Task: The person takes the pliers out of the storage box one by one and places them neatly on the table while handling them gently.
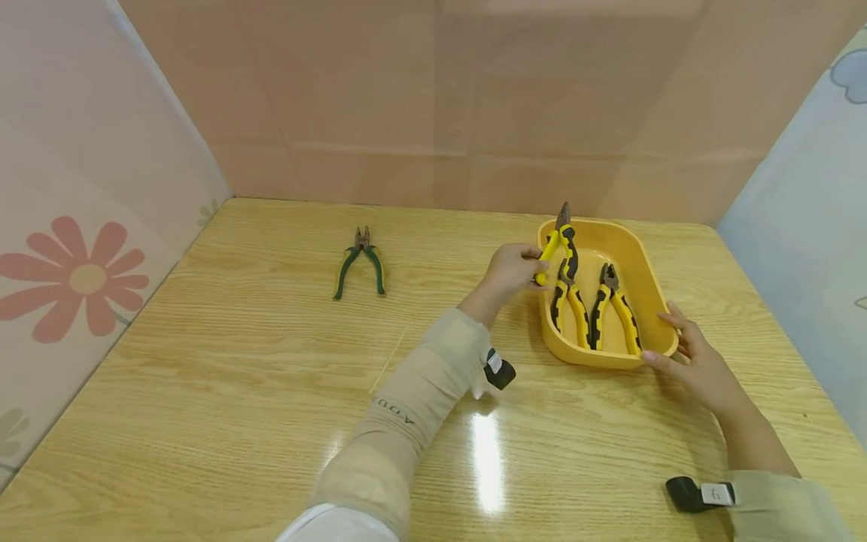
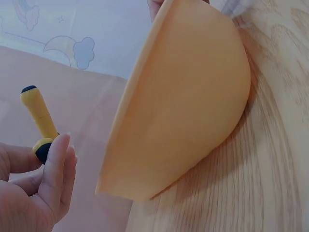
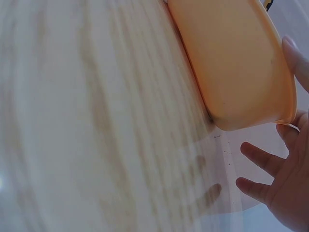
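Note:
My left hand (image 1: 512,267) grips a pair of long-nose pliers (image 1: 570,252) by a yellow-and-black handle, with the tapered tip pointing up, above the left side of a yellow plastic bin (image 1: 646,275). In the left wrist view, fingers and thumb pinch the yellow handle (image 2: 43,121) beside the bin's outer wall. Inside the bin lie two more yellow-and-black pliers, a left pair (image 1: 579,312) partly overlapped by the held ones and a right pair (image 1: 626,320). My right hand (image 1: 701,369) holds the bin's front right corner, thumb and index finger at the rim, other fingers spread.
Green-handled pliers (image 1: 374,260) lie spread apart on the wooden table (image 1: 237,361), left of the bin. A thin pale stick (image 1: 389,361) lies in front of them. A brown panel (image 1: 447,105) rises behind the table, with patterned panels at both sides.

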Available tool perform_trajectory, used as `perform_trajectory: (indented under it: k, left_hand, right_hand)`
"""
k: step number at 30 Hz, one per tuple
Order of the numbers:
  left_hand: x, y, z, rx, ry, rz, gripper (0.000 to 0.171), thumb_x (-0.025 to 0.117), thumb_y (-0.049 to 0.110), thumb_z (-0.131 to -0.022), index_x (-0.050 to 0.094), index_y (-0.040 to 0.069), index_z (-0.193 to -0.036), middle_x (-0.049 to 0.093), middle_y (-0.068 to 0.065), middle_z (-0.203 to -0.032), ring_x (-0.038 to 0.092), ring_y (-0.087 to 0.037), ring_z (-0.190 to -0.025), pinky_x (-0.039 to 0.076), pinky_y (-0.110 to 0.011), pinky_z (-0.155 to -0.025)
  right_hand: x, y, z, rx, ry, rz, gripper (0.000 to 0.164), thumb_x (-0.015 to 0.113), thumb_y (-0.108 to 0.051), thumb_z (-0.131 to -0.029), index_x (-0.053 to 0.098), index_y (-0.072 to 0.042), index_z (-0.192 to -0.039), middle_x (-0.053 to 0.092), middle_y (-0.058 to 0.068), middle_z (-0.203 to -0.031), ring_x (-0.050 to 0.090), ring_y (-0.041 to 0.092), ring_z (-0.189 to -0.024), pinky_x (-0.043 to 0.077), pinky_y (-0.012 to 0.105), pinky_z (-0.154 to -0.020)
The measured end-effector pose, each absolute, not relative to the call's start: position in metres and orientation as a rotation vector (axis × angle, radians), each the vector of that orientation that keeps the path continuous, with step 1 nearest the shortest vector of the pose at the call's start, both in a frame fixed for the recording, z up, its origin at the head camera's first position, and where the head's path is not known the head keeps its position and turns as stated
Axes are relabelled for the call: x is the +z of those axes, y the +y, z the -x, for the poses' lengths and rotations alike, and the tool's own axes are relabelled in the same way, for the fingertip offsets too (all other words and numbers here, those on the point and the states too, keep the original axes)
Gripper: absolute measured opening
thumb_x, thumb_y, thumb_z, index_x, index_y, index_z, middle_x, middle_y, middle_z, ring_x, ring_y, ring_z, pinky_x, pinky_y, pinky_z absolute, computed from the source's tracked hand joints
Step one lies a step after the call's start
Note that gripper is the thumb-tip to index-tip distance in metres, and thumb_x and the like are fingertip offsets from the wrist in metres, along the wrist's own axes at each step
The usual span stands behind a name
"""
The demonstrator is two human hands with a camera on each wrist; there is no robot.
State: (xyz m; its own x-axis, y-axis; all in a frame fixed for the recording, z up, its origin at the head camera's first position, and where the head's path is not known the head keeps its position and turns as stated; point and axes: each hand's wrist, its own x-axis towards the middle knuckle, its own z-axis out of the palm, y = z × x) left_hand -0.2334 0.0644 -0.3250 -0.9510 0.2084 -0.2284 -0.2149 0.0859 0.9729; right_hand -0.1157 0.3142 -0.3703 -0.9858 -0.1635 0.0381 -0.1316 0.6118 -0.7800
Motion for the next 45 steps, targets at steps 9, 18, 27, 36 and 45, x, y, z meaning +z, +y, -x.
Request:
perform_trajectory:
  k: [9, 18, 27, 36, 45]
  left_hand:
    - [-0.332, 0.048, 0.237, 2.005, 1.993, 0.003, 0.026, 0.054, 0.001, -0.084, 0.055, -0.004, -0.109, 0.055, -0.009, -0.086, 0.058, -0.021, -0.07, 0.049, -0.033, -0.065]
    - [-0.333, 0.032, 0.237, 2.038, 1.955, -0.02, 0.027, 0.052, -0.001, -0.084, 0.052, -0.008, -0.11, 0.054, -0.024, -0.102, 0.055, -0.036, -0.089, 0.05, -0.03, -0.063]
    - [-0.336, 0.021, 0.236, 2.047, 1.966, 0.028, 0.026, 0.052, -0.003, -0.084, 0.052, -0.01, -0.108, 0.055, -0.02, -0.093, 0.054, -0.038, -0.09, 0.049, -0.033, -0.068]
    - [-0.339, 0.006, 0.239, 2.035, 1.985, 0.111, 0.026, 0.052, -0.002, -0.084, 0.053, -0.008, -0.109, 0.054, -0.016, -0.089, 0.056, -0.035, -0.088, 0.049, -0.031, -0.068]
    - [-0.35, -0.009, 0.24, 2.039, 1.97, 0.152, 0.026, 0.051, -0.003, -0.084, 0.051, -0.01, -0.109, 0.052, -0.019, -0.094, 0.056, -0.032, -0.086, 0.048, -0.033, -0.07]
  right_hand:
    - [-0.371, 0.313, 0.115, -1.35, 2.779, 0.248, 0.067, 0.054, -0.015, -0.086, 0.012, -0.005, -0.137, -0.008, -0.003, -0.143, 0.012, 0.057, -0.113, 0.014, 0.065, -0.084]
    - [-0.371, 0.316, 0.118, -1.333, 2.786, 0.239, 0.068, 0.055, -0.013, -0.085, 0.012, -0.002, -0.136, -0.008, -0.001, -0.143, 0.014, 0.057, -0.112, 0.014, 0.065, -0.085]
    - [-0.371, 0.317, 0.118, -1.341, 2.785, 0.235, 0.068, 0.055, -0.012, -0.085, 0.012, -0.001, -0.136, -0.009, -0.001, -0.143, 0.013, 0.057, -0.112, 0.012, 0.065, -0.085]
    - [-0.371, 0.317, 0.118, -1.346, 2.79, 0.24, 0.068, 0.055, -0.014, -0.085, 0.013, -0.003, -0.137, -0.008, -0.002, -0.143, 0.014, 0.056, -0.113, 0.013, 0.063, -0.086]
    - [-0.372, 0.317, 0.118, -1.336, 2.788, 0.233, 0.068, 0.055, -0.014, -0.085, 0.013, -0.002, -0.136, -0.008, -0.001, -0.143, 0.015, 0.057, -0.112, 0.013, 0.065, -0.085]
